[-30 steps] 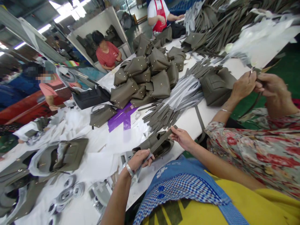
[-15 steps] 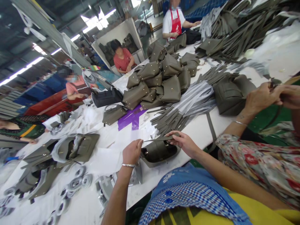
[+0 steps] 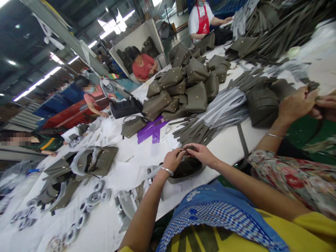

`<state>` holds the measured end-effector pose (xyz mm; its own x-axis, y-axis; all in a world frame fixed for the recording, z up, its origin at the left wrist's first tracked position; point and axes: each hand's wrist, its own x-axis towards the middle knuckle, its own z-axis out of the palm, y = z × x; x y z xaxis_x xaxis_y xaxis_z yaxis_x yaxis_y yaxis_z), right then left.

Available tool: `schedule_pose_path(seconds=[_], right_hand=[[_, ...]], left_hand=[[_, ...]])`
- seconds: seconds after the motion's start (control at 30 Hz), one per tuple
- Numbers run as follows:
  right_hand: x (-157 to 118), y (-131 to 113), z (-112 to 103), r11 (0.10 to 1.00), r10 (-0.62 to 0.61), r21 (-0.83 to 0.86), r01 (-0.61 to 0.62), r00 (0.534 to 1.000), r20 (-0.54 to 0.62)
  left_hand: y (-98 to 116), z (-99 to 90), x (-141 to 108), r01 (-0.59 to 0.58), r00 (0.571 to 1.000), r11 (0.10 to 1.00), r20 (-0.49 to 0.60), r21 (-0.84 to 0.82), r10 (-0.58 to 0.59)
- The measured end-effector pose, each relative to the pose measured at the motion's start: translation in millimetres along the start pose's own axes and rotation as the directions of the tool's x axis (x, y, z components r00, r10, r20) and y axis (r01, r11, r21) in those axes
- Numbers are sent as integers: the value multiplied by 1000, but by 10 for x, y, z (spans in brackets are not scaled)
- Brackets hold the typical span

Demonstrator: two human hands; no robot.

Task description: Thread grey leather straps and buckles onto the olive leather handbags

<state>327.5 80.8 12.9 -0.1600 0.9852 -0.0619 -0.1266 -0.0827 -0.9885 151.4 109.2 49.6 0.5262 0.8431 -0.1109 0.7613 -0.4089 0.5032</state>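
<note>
Close together above an olive handbag (image 3: 186, 170), both my hands pinch a narrow olive strap (image 3: 189, 149). My left hand (image 3: 172, 160), with a silver bangle at the wrist, is closed on one part of it. My right hand (image 3: 202, 154) grips it just to the right, fingertips almost meeting the left ones. Most of the strap is covered by my fingers. The handbag lies on the white table (image 3: 136, 150) near its front edge, its dark opening facing up. Just beyond my hands is a fanned bundle of olive straps (image 3: 195, 131).
Several finished-looking olive bags (image 3: 181, 87) are heaped behind the straps. Purple tape (image 3: 152, 131) marks the table. Wrapped rolls (image 3: 94, 196) and bag parts (image 3: 84, 161) lie left. At right, a co-worker's hands (image 3: 296, 101) work beside another olive bag (image 3: 262, 105). Other people stand across the table.
My left hand has moved right, toward my right hand. The strap, stretched between them before, is now gathered between the fingers. The view has shifted slightly.
</note>
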Motion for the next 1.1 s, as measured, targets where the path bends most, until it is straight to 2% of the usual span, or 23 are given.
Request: schedule_pose_path(seconds=[0.07,0.13,0.17,0.23,0.33,0.43,0.53,0.63,0.83,1.0,1.1], right_hand=[[-30,72,-135,993,-42,-112,35,997,-62],[-61,174,-283,949,-114,-304,77,988,-104],[-75,232,-349,909,-153,-402,109,985,-77],[-91,346,-450,814,-198,-545,202,978,68],[-85,460,-517,708,-193,-624,330,941,279],[-55,487,-527,627,-140,-683,374,917,374],[-25,490,-513,575,-86,-722,385,906,415],[-4,524,-481,574,-84,-720,391,902,424],[-69,557,-403,664,-137,-648,372,913,384],[-255,519,-264,713,-153,-658,241,970,189],[-352,558,-139,749,-154,-644,155,986,58]], left_hand=[[-36,12,34,-9,1000,1000,17,-23,9],[-92,22,53,16,999,999,51,-35,-14],[-121,34,58,32,996,998,81,-53,-28],[-169,76,64,74,987,991,149,-115,-57],[-214,187,63,144,972,961,214,-234,-94],[-245,311,61,204,965,935,220,-289,-143],[-269,389,58,235,961,931,214,-281,-178],[-276,409,46,239,957,927,229,-289,-175],[-271,415,-14,237,954,917,255,-320,-157],[-232,376,-85,188,956,935,274,-299,-105],[-182,330,-102,146,961,974,260,-173,-98]])
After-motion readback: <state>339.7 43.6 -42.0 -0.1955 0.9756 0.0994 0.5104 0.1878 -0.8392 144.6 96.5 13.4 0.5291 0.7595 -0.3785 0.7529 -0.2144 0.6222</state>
